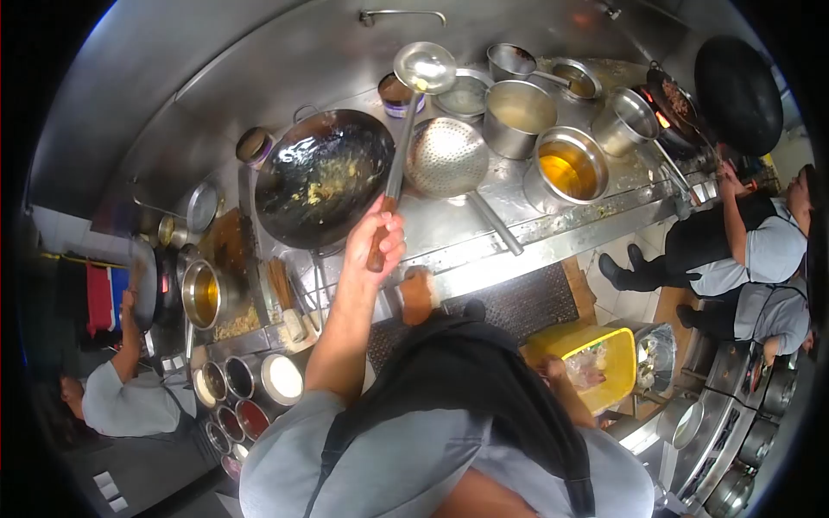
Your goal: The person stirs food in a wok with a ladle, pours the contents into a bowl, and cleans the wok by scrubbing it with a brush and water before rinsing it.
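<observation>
My left hand (377, 239) is closed around the wooden handle of a steel ladle (425, 67), whose bowl points up and away over the counter. Just left of the ladle sits a black wok (285, 203) with yellowish food scraps in it. A perforated skimmer (447, 157) lies to the right, its handle reaching over the counter's front edge. Low at my right side, my right hand (553, 371) is beside the rim of a yellow tub (623, 367) holding pale food scraps; its fingers are mostly hidden, and I cannot tell what they grip.
Behind the skimmer stand a steel pot (521, 116) and a pot of amber liquid (566, 173). Flames burn under a pan (678, 99) at far right. Sauce containers (239, 377) and a bamboo brush (281, 283) are at left. Co-workers (768, 237) stand on both sides.
</observation>
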A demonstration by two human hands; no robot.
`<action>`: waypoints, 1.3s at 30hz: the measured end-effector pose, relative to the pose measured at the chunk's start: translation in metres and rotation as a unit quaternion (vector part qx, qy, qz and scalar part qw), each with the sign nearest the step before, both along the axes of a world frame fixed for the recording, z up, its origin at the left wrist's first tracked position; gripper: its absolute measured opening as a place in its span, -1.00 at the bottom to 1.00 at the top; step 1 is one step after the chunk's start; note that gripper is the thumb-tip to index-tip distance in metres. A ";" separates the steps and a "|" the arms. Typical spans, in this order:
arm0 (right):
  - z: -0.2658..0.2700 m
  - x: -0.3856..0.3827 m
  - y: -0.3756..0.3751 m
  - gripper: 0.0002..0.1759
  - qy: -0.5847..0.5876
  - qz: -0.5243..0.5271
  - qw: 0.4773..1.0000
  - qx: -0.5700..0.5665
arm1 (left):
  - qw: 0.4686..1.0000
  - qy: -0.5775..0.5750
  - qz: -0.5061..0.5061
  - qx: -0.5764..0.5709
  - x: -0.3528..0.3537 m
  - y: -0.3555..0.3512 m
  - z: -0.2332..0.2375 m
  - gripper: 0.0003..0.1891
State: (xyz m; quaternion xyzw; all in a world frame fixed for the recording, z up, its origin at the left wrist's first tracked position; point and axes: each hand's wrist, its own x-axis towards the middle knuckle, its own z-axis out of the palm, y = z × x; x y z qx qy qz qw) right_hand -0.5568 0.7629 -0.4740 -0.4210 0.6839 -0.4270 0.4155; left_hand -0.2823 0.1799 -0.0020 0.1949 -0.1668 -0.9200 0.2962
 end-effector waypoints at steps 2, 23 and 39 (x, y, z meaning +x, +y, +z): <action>0.005 -0.020 -0.022 -0.73 0.031 -0.044 0.988 0.142 | 0.998 0.038 -0.022 0.052 -0.011 0.012 0.000 -0.69; 0.439 0.179 -0.562 -0.81 0.200 0.461 0.762 -0.410 | 0.906 -0.169 0.386 0.023 0.070 0.359 0.023 -0.10; 0.466 0.200 -0.544 -0.82 0.294 0.425 0.745 -0.421 | 0.907 -0.182 0.374 0.064 0.057 0.416 0.049 -0.14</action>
